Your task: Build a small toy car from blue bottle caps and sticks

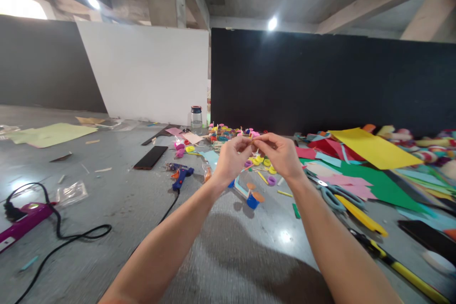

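Note:
My left hand [233,156] and my right hand [278,152] meet above the middle of the table, fingertips pinched together. Between them is something small that I cannot make out. Under the hands stands a small craft piece [243,189] with a light-blue strip, blue blocks [253,201] and orange discs [258,197]. Yellow rings [266,162] and a purple ring [271,180] lie beside it. A blue hot glue gun [181,176] rests left of my left hand, its cord running toward me under my left forearm.
Grey-handled scissors [333,194], a yellow-handled cutter [361,216] and coloured sheets [384,190] cover the right side. A black phone-like slab [151,157], a water bottle [196,119] and a purple power strip [26,223] are to the left. Dark and white panels [153,71] stand behind.

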A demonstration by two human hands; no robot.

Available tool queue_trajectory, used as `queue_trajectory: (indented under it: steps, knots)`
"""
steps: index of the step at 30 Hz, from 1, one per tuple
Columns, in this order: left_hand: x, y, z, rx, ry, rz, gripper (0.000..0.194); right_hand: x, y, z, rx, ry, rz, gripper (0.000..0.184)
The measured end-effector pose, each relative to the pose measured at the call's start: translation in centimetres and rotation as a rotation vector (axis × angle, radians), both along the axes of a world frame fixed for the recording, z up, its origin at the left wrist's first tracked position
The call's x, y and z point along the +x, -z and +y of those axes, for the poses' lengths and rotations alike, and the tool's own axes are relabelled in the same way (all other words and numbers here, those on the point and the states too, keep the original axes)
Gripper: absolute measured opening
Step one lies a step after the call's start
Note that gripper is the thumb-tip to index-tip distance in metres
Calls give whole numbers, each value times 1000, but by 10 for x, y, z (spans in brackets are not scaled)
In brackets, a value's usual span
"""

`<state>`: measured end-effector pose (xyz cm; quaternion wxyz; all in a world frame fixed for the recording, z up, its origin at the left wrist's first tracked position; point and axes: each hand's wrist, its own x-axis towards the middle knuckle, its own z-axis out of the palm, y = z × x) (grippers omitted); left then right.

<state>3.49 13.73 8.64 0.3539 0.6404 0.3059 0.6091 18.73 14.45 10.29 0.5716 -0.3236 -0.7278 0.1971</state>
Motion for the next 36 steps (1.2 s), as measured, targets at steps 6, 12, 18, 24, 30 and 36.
queue_trajectory:
  steps: [6, 12, 18, 24, 30, 36]
  knots:
    - [-1, -7, -5, -74, -15, -6, 7, 1, 0, 1, 5, 0, -11, 21]
    - [-6, -15, -13, -78, 93, 66, 22, 1, -3, -4, 20, 28, 5, 19]
    - [-3, -10, -7, -116, 80, -29, 15, -1, -2, -5, 7, 36, 21, 24]
    - [-3, -9, -8, -221, 163, -191, 26, -2, 1, -6, 55, -26, 76, 33]
    - [-4, -6, -5, -279, 302, -360, 33, -13, 8, -7, 192, -67, -29, 38]
    - [-1, -7, -6, -288, 320, -401, 37, -18, 15, -4, 146, -171, 38, 42]
